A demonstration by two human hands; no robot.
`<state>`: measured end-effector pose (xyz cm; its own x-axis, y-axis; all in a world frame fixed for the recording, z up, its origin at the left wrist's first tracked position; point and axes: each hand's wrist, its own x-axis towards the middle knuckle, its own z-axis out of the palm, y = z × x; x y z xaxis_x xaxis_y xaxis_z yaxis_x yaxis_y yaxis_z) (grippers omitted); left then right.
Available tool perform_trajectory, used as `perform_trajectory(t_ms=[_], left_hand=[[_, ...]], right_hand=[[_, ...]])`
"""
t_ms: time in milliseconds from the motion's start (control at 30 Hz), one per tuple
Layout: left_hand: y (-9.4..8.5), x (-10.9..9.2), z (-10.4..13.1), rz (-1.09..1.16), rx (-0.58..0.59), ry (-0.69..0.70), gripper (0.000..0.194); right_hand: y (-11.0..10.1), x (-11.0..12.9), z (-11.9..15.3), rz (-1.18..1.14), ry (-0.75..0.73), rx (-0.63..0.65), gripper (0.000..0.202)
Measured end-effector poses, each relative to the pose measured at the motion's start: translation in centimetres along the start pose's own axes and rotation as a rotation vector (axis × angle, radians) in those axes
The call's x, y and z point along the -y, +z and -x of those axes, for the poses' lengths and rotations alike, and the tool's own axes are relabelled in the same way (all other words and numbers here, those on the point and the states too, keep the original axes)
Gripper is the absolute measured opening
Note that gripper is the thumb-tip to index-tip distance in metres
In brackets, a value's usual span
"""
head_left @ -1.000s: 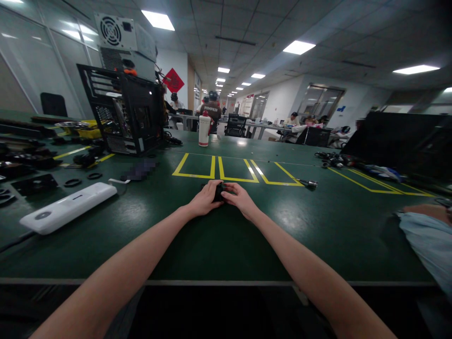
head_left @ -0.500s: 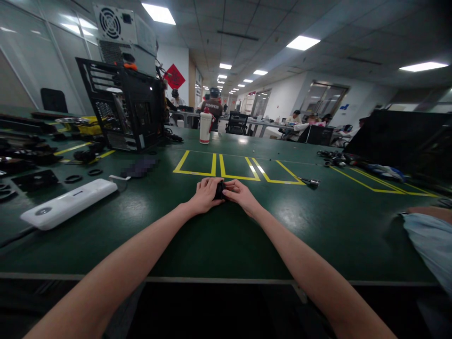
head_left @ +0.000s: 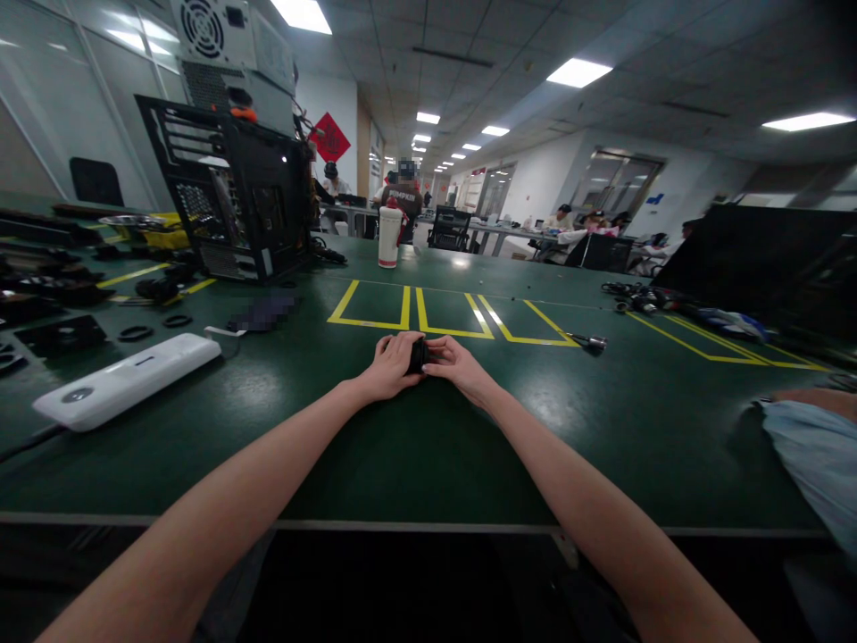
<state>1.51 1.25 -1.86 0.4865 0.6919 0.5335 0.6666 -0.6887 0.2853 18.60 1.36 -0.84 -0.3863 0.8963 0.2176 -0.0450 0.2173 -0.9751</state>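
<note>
A small black round-edged part (head_left: 417, 355), its kind too small to make out, is held between my two hands just above or on the green tabletop (head_left: 402, 464). My left hand (head_left: 394, 364) wraps round its left side, fingers over the top and thumb low. From the right, my right hand (head_left: 455, 368) pinches its edge with the fingertips. The fingers hide much of the part. Just beyond the hands lie yellow tape outlines (head_left: 455, 332) on the table.
A white power strip (head_left: 130, 379) lies at left, with black rings (head_left: 136, 333) behind it. An open computer case (head_left: 234, 192) and a white cup (head_left: 388, 237) stand farther back. A metal-ended connector (head_left: 590, 342) rests right of the tape. A person's light blue sleeve (head_left: 810, 446) is at the right edge.
The view has shifted slightly. Both hands stay on the black part at nearly the same place; the part appears turned a little, showing a flatter side.
</note>
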Motion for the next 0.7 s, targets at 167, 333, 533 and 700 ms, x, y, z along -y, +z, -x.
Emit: perform_trajectory(t_ms=[167,333,533,700], left_hand=[[-0.02,-0.03,-0.03,0.003,0.000,0.006,0.059],[-0.09,0.01,0.00,-0.008,0.006,0.008,0.059],[0.02,0.08,0.03,-0.014,0.005,0.014,0.058],[-0.01,-0.01,0.00,0.004,0.001,0.000,0.059]], right_hand=[[0.10,-0.34,-0.15,0.018,0.010,-0.050,0.030],[0.12,-0.14,-0.18,0.017,0.037,-0.065,0.038],[0.02,0.13,-0.02,-0.028,0.017,-0.008,0.038],[0.26,0.19,0.20,-0.059,0.097,-0.034,0.033]])
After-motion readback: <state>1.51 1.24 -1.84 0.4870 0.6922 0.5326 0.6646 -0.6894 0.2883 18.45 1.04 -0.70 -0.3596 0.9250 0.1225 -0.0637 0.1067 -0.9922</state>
